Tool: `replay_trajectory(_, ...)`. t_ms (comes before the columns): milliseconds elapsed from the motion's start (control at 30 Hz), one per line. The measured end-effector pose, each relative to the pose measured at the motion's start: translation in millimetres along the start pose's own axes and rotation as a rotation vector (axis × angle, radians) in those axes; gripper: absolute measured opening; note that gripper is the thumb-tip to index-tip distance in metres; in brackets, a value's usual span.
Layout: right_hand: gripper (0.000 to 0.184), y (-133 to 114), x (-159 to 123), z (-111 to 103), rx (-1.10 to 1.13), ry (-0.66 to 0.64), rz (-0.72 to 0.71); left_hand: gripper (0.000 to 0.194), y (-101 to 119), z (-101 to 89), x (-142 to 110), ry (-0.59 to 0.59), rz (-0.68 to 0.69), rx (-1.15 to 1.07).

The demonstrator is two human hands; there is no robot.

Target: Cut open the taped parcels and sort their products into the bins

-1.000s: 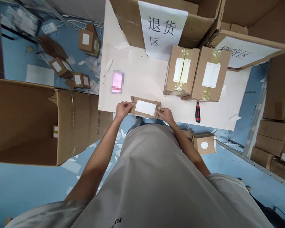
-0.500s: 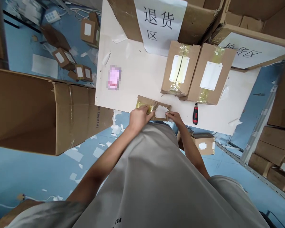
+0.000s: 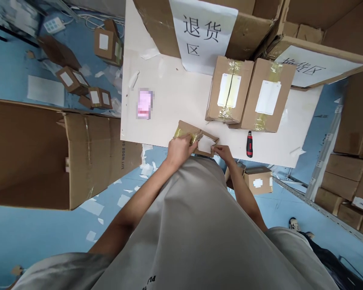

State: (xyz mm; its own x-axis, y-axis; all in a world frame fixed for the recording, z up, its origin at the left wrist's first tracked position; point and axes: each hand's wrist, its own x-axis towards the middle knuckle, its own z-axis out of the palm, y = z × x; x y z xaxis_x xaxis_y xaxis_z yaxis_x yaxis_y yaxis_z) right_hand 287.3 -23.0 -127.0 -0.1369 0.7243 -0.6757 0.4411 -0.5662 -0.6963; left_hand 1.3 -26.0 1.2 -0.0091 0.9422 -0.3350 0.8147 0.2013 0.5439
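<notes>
At the table's near edge, against my body, is a small cardboard box (image 3: pixel 193 129) with yellowish clear tape on its left part and a white label (image 3: pixel 205 143) on its right part. My left hand (image 3: pixel 180 151) is closed on the box from the near side, thumb toward the label. The fingertips of my right hand (image 3: pixel 222 153) are pinched together at the label's right edge, by the box's right end. Whether they also grip the cardboard is too small to make out.
A red-and-black tool handle (image 3: pixel 249 145) lies right of my hands. Two taped cartons (image 3: pixel 245 68) stand behind it, before large open boxes (image 3: pixel 248 28) with paper signs. A big open carton (image 3: pixel 93 157) is at left. At lower right show another person's leg and shoe (image 3: pixel 294 223).
The small box is turned slightly, its right end a little nearer me. Both hands keep their hold. The view has shifted slightly, and another person's leg and shoe now show at lower right.
</notes>
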Motion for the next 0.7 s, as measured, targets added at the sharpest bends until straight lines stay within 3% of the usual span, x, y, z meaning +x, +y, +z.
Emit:
replay_trajectory(167,0.068,-37.1,-5.4,32.0,-0.133,0.096,-0.034,0.032,-86.0,-21.8,17.5,0.039,-0.129,-0.131)
replay_trajectory(367,0.038,-111.9,-3.8,92.2,-0.565,0.254,-0.045,0.029,-190.3,-20.6,28.0,-0.011,-0.345,-0.426)
replay_trajectory(467,0.038,-149.4,-10.0,129.9,-0.639,0.254,-0.17,0.033,-223.1,-22.4,23.8,0.04,-0.432,-0.594)
replay_trajectory(600,0.041,-200.5,-29.7,206.9,-0.711,0.144,-0.382,0.047,-257.9,-33.5,17.8,0.076,-0.556,-0.73)
replay_trajectory(700,0.032,-236.7,-44.5,252.1,-0.895,0.077,-0.438,0.06,-274.6,-42.0,17.8,0.053,-0.588,-0.761)
